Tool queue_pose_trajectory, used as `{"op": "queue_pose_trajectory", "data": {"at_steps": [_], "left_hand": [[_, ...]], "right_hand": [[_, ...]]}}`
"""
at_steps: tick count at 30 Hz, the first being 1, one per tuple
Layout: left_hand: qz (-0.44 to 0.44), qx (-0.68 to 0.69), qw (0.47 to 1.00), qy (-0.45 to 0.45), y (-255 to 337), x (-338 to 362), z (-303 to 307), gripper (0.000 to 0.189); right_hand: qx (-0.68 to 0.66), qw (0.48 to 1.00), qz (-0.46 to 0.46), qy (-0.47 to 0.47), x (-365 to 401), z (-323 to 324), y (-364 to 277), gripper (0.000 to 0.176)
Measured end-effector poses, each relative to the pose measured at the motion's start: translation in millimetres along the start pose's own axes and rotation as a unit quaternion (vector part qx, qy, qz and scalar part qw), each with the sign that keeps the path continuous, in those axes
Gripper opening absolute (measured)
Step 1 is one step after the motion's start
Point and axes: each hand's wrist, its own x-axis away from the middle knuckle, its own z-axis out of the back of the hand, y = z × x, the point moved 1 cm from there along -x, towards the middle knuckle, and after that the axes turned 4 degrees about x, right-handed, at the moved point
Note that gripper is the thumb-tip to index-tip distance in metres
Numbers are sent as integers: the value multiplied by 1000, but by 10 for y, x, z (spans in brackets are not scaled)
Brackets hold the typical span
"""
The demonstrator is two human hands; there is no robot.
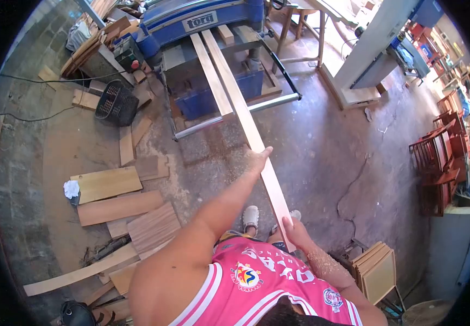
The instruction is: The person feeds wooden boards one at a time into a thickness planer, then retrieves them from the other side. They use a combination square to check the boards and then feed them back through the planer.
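Note:
A long pale wooden board [246, 117] runs from my body up into the blue planer [164, 24], marked "torq". My left hand [258, 158] grips the board around its middle, the thumb lying over its upper face. Close to my waist, my right hand [297, 233] is wrapped round the near end, with wood shavings on the forearm. A second pale board [211, 79] lies just left of it on the planer, its near end over the front roller bar [202, 126]. A shorter wood piece [226, 35] sits further right on the planer bed.
Loose planks [118, 208] and offcuts cover the floor at left, near a black plastic basket [116, 102]. A pillar [365, 60] stands at upper right. Red-brown chairs [439, 157] line the right side; stacked panels [375, 266] lean at lower right. A cord [349, 201] crosses the floor.

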Motion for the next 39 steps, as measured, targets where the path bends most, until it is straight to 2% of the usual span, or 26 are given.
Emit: {"op": "queue_pose_trajectory", "data": {"at_steps": [2, 6, 8, 9, 11, 13, 14, 16, 18, 20, 21, 24, 25, 26, 28, 30, 31, 32, 33, 34, 36, 37, 39], "left_hand": [[-46, -55, 997, 5, -75, -70, 17, 78], [-65, -45, 997, 25, -114, -172, 2, 76], [-53, -74, 996, 22, 239, -73, 64, 75], [-59, -74, 995, 18, 246, -117, 69, 75], [-11, -115, 993, 24, 127, -233, 62, 74], [-21, -101, 995, 8, 95, -336, 71, 72], [-25, -114, 993, -2, 102, -383, 86, 71], [15, -158, 987, -8, 270, -383, 101, 79], [-212, -207, 948, 117, 180, -452, 43, 90], [-242, -190, 946, 102, 316, -426, 60, 96], [-242, -215, 941, 98, 315, -450, 73, 95], [-242, -266, 927, 105, 353, -571, 96, 93], [-237, -286, 923, 101, 368, -603, 106, 93], [-232, -306, 918, 97, 380, -631, 118, 93], [-226, -304, 920, 103, 458, -630, 137, 91], [-195, -332, 915, 123, 509, -614, 119, 89], [-199, -383, 887, 164, 497, -614, 101, 88], [-194, -383, 886, 174, 503, -625, 93, 88], [-201, -429, 862, 183, 559, -611, 54, 86], [-208, -474, 835, 190, 577, -599, 21, 84], [-176, -495, 828, 195, 498, -670, -61, 81], [-152, -515, 821, 192, 462, -761, -123, 79], [-110, -539, 816, 176, 405, -877, -124, 80]], "right_hand": [[-14, 1000, -1, -9, -47, -61, 72, 56], [13, 999, -26, -16, -108, -6, -72, 57], [14, 1000, -20, -3, -150, 26, -137, 57], [8, 1000, -16, -9, -177, 31, -157, 57], [-6, 1000, -8, -1, -208, 21, -205, 57], [-13, 999, -9, -37, -235, 73, -318, 59], [-21, 1000, -9, -18, -249, 99, -343, 59], [0, 997, -12, -75, -308, 123, -366, 62], [-9, 998, -7, -62, -447, 69, -238, 64], [35, 995, 25, -89, -595, 18, -151, 69], [15, 988, 28, -149, -482, 227, -435, 73], [61, 978, 70, -185, -859, 104, -117, 75], [25, 962, 78, -260, -947, 183, -91, 76], [26, 960, 85, -266, -1005, 255, -50, 76], [-16, 964, 119, -237, -1098, 492, 51, 76], [7, 961, 130, -242, -1258, 921, 152, 74], [-15, 966, 110, -236, -1281, 1164, 170, 68], [-37, 969, 88, -229, -1312, 1386, 228, 63], [-64, 968, 86, -228, -1433, 1572, 363, 63], [-57, 966, 89, -235, -1549, 1787, 483, 63], [38, 975, 102, -192, -1830, 2237, 600, 71], [77, 974, 133, -164, -1965, 2481, 529, 61], [150, 960, 172, -165, -2553, 2865, 437, 57]]}}
